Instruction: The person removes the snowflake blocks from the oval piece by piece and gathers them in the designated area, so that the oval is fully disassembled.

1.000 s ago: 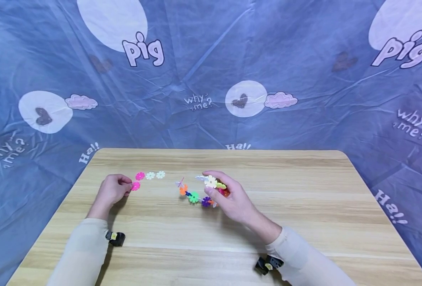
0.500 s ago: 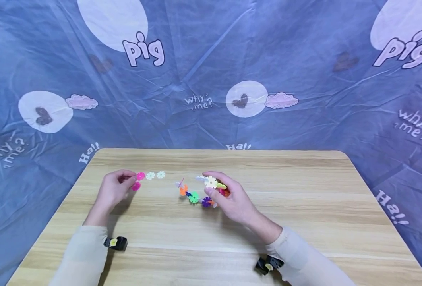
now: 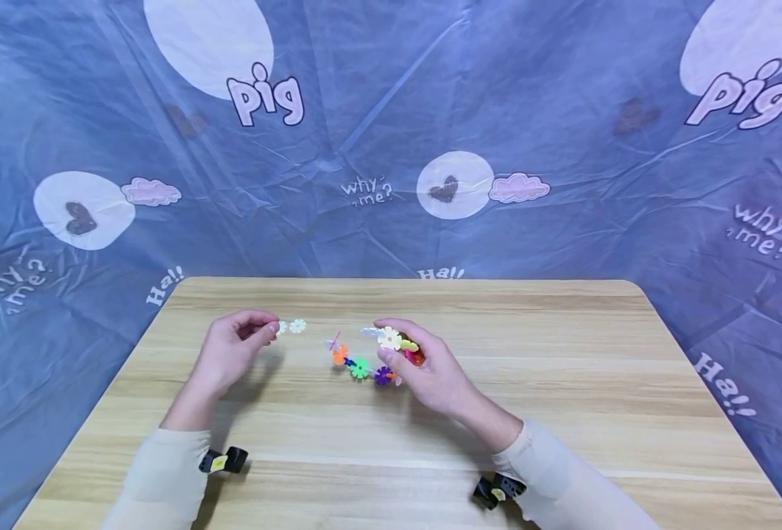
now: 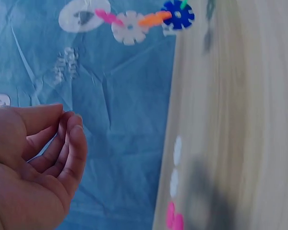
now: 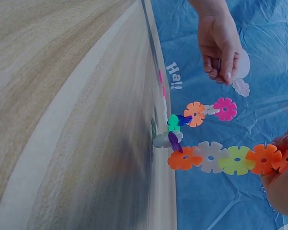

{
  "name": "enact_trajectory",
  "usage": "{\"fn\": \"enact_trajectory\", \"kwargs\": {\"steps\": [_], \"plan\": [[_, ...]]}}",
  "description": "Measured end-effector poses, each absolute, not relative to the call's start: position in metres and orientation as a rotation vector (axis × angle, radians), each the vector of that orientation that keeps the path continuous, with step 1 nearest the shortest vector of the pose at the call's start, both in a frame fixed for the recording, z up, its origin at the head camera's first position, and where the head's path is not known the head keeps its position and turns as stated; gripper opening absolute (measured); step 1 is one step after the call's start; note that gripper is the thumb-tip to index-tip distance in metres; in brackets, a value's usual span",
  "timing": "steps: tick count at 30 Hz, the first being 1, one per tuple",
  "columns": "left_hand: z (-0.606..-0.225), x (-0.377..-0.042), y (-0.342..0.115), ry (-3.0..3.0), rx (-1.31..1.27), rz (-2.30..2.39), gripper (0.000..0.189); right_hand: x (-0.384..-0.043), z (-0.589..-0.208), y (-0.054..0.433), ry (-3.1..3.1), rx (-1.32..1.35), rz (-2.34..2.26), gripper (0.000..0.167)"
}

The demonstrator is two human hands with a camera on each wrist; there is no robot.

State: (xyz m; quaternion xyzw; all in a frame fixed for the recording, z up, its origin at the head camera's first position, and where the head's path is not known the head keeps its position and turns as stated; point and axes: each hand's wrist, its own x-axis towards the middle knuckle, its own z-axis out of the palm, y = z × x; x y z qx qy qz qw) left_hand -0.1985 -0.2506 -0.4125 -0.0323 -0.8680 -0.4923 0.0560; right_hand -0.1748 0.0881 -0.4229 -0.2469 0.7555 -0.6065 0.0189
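My right hand (image 3: 434, 368) holds a chain of flower-shaped interlocking plastic discs (image 3: 360, 368) above the table, gripping it near one end. In the right wrist view, orange, clear, yellow, purple, green, blue and pink discs (image 5: 225, 109) hang linked in a curve. My left hand (image 3: 232, 353) hovers left of the chain, thumb and fingertips close together and fingers loosely curved. The left wrist view shows nothing between them (image 4: 43, 167). Loose whitish discs (image 3: 297, 325) lie beyond its fingertips on the table. Two pink discs (image 4: 171, 215) lie there too, hidden by the hand in the head view.
The wooden table (image 3: 338, 471) ends at a back edge against a blue printed cloth (image 3: 325, 132). Black wrist cameras (image 3: 225, 460) sit on both forearms, over pale sleeves (image 3: 159, 478).
My left hand has moved rightward and slightly away from me, from the pink discs toward the whitish ones, and now covers the pink discs. My right hand and the chain stay nearly still.
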Motion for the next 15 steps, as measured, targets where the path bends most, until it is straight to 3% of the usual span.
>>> {"fn": "enact_trajectory", "kwargs": {"steps": [15], "plan": [[-0.397,-0.188,-0.209,-2.517,-0.28,-1.596,0.018,-0.175,-0.421,0.089,2.389,-0.766,-1.848,0.047]]}}
